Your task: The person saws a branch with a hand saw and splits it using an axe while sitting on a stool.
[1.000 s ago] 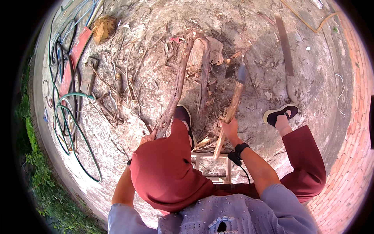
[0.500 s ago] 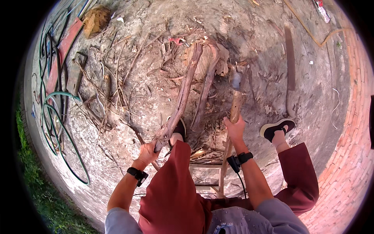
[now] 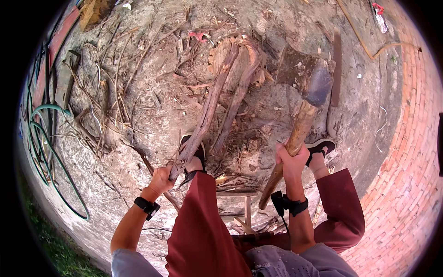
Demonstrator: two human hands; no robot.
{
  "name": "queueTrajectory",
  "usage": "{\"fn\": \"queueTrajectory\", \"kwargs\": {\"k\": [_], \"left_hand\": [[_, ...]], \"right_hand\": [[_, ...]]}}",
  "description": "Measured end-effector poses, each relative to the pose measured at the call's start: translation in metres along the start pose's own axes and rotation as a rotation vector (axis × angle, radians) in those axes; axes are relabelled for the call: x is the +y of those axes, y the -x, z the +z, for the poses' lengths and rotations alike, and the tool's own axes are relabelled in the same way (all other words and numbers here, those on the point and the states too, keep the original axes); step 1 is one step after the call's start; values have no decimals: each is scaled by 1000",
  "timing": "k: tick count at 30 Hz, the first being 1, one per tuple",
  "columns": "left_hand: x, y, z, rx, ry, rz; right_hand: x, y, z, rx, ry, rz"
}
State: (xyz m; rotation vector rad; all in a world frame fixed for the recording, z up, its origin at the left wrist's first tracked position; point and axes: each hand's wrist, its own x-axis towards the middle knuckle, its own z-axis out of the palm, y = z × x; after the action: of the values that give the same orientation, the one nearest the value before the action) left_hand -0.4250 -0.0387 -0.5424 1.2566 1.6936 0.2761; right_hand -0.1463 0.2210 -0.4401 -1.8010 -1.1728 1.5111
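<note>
My left hand (image 3: 161,180) is closed round the near end of a long, rough branch (image 3: 208,111). At its far end the branch bends back sharply, and a second length (image 3: 235,106) points toward me. This bend lies on a pale wood block (image 3: 218,59), mostly hidden beneath it. To the right, my right hand (image 3: 293,164) grips the wooden handle of an axe (image 3: 302,124). Its broad, dark, worn head (image 3: 304,71) is raised, apart from the branch. A black band sits on each of my wrists.
Twigs (image 3: 117,92) and wood scraps cover the ground. Green hose (image 3: 48,152) coils at the left, near a cut log (image 3: 94,14). A small wooden stool (image 3: 248,210) stands between my legs. Flat dark strip (image 3: 337,69) lies at right, beside brick paving (image 3: 415,106). My shoes flank the work area.
The axe has come up and to the right, its head now larger and clear of the branch. My left hand still holds the branch, and the whole view has shifted slightly.
</note>
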Motion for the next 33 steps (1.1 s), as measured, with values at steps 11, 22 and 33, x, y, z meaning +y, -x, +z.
{"fn": "queueTrajectory", "kwargs": {"k": [11, 22, 33], "left_hand": [[27, 10, -7, -2, 78, 56], [-4, -1, 16, -38, -105, 11], [28, -46, -20, -557, 1044, -363]], "right_hand": [[-3, 30, 33, -118, 13, 87], [25, 3, 30, -88, 158, 182], [39, -7, 35, -76, -14, 260]]}}
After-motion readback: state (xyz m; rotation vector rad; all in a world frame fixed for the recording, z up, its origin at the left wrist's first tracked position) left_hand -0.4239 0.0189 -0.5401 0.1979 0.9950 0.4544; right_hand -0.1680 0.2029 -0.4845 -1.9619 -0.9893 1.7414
